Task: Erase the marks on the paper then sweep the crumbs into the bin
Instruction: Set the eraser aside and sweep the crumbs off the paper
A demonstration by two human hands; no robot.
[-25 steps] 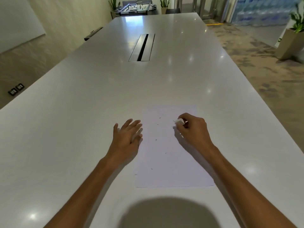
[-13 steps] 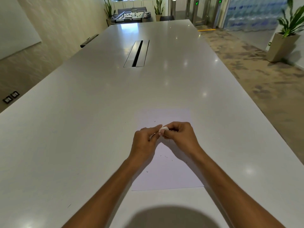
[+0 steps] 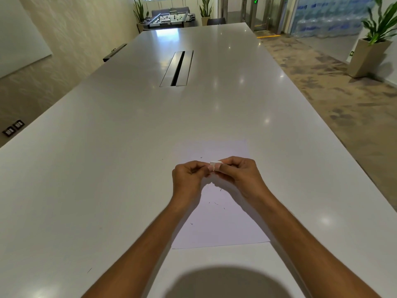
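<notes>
Since second ago: left hand [image 3: 189, 179] off sheet, now meeting right hand [image 3: 240, 177] above it. Both pinch small white rectangular eraser [image 3: 215, 165], fingers curled. Flat pale-lilac paper sheet [image 3: 225, 229] lies below on near part of glossy white table [image 3: 107, 168], dark crumbs [image 3: 216, 203] scattered. Erasing seems finished; next: set eraser down, sweep crumbs. No bin visible.

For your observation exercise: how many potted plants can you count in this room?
3: one left of the far foosball table, one right of it, one at the right wall. Others may stand out of view.
</notes>
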